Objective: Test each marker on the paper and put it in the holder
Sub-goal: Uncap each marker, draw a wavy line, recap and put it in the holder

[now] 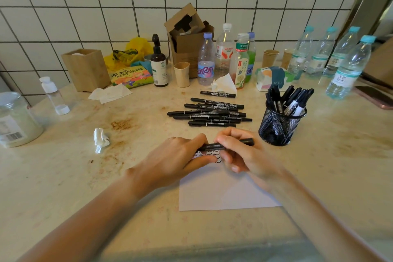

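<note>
Holding one black marker level just above the paper, both hands pinched it: the left hand near its left end, the right hand round the middle. It looked light, stiff and smooth, best taken at the barrel. The mesh holder stood right of the paper, the loose markers behind it. Fingers hid the cap joint, so capped or uncapped was unclear.

Both hands together — left, right — fingers curled, pinching.
</note>
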